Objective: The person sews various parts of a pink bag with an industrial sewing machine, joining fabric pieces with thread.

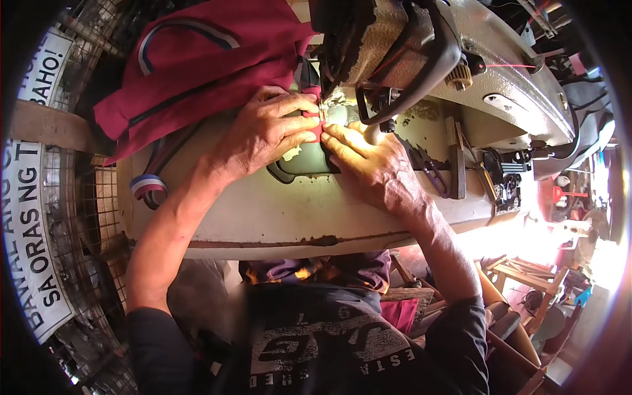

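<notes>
A narrow red fabric strip [316, 129] lies under the needle area of a sewing machine [378, 59]. My left hand [266, 131] bends over its left side, fingertips pressed on the strip and the thumb partly hidden. From the right, my right hand [368, 161] rests on the machine bed with fingers stretched out, the fingertips touching the strip's right edge. A larger maroon cloth [217, 59] with a zipper and a striped band is bunched behind my left hand. The needle tip is hard to make out.
The pale machine table [263, 214] has a worn front edge. Scissors [432, 172] lie right of my right hand, near a wooden bar [455, 158]. A roll of striped ribbon [149, 187] hangs at the left. Wire mesh with printed signs [43, 230] stands beyond.
</notes>
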`<state>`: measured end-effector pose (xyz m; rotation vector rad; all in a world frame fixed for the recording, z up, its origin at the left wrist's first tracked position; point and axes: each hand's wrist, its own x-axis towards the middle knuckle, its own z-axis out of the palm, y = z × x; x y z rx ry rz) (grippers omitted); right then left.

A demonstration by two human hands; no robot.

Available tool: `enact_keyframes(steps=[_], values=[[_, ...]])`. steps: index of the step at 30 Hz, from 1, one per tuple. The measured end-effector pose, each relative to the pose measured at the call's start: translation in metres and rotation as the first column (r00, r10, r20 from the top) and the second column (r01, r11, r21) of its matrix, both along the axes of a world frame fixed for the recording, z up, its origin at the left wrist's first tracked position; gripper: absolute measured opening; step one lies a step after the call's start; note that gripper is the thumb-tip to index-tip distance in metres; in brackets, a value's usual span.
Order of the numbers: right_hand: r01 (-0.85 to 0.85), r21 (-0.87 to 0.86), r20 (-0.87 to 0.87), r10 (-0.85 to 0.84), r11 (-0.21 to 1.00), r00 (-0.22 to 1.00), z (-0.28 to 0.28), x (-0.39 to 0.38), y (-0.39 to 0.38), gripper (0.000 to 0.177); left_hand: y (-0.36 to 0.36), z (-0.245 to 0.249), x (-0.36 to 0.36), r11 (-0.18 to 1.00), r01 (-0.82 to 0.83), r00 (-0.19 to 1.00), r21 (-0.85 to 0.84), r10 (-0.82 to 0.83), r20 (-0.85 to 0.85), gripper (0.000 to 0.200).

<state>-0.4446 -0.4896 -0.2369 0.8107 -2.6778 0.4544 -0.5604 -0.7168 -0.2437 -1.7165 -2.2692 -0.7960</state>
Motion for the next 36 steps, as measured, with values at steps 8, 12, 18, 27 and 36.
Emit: enact_keyframes(steps=[8,12,18,27,36], values=[[-0.02,-0.275,0.016,0.026,0.961,1.0,-0.009,-0.032,0.005,0.015,0.002,0.001,0.003,0.999,-0.044,0.998,0.002,0.044,-0.049,0.019],[-0.011,-0.343,-0.007,0.009,0.939,1.0,-0.017,-0.033,0.002,0.017,-0.001,-0.001,0.002,0.999,-0.031,0.999,0.016,0.031,0.025,0.017],[0.036,-0.355,0.013,-0.033,0.934,0.999,-0.022,-0.032,0.001,0.015,-0.003,0.006,0.004,1.0,-0.016,1.0,0.009,0.016,-0.026,0.018],[0.107,-0.396,0.104,-0.072,0.912,0.992,-0.026,-0.028,-0.007,0.024,-0.005,0.01,0.012,0.997,-0.076,0.996,-0.02,0.077,0.039,0.02],[0.056,-0.331,0.053,-0.041,0.942,0.998,-0.037,-0.031,0.001,0.021,-0.005,0.0,0.013,0.996,-0.068,0.997,0.058,0.07,-0.04,0.025]])
